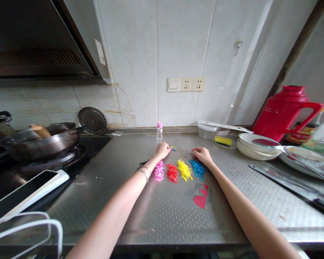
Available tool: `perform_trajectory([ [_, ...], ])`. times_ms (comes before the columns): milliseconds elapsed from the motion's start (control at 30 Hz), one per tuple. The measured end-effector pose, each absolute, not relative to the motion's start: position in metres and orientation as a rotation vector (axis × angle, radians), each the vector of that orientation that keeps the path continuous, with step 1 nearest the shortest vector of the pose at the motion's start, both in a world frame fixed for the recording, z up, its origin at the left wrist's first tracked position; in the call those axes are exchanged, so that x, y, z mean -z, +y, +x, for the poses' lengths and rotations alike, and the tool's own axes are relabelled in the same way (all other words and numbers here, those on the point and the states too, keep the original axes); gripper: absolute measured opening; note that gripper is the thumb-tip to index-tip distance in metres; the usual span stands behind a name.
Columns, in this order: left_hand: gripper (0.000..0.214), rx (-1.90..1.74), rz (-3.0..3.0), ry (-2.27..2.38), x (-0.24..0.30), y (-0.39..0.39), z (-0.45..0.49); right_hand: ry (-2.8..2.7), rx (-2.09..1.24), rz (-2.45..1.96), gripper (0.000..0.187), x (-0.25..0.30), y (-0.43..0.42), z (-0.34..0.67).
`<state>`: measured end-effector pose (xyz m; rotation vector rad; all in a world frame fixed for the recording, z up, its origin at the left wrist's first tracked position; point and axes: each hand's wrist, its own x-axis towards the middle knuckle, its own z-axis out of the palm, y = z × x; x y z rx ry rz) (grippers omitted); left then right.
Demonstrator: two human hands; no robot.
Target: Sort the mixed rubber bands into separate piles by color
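My left hand (163, 149) is closed, its fingertips down at the counter; what they hold, if anything, is too small to make out. Just right of them lie a tiny yellow band (172, 146) and a small blue piece (174, 149). My right hand (202, 155) rests with fingers stretched out, palm down, just behind the blue rubber bands (197, 169). Between my forearms sit piles of pink bands (159, 171), red bands (172, 173) and yellow bands (184, 169). Some black bands (143, 163) are partly hidden by my left wrist. Behind my left hand stands a small clear bottle (159, 133) with a pink cap.
Red paper scraps (201, 198) lie before the piles. A cleaver-like long blade (286, 181), white bowls (256, 148), a yellow sponge (223, 141) and a red thermos (284, 113) occupy the right. Leftward are a pan (67, 140) on the stove and a white-edged phone-like device (40, 190).
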<state>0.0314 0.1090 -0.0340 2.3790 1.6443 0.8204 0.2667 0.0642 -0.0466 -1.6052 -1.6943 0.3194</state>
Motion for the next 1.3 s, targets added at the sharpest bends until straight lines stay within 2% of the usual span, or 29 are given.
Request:
perform_trajectory([
  [167, 0.025, -0.863, 2.320, 1.618, 0.031, 0.106, 0.027, -1.689, -0.314, -1.603, 0.033, 0.046, 0.063, 0.266],
  [700, 0.016, -0.963, 2.272, 1.602, 0.024, 0.105, 0.018, -1.706, -0.292, -1.607, 0.034, 0.049, 0.066, 0.268],
  [1067, 0.018, -0.768, 2.378, 1.113, 0.022, 0.067, 0.042, -1.716, -0.279, -1.604, 0.033, 0.050, 0.067, 0.269],
  [1200, 0.020, -0.700, 2.382, 1.053, 0.023, 0.061, 0.047, -1.712, -0.285, -1.609, 0.034, 0.050, 0.066, 0.269],
  [1300, 0.025, -0.782, 2.321, 1.091, 0.025, 0.069, 0.038, -1.718, -0.284, -1.609, 0.034, 0.050, 0.066, 0.269],
])
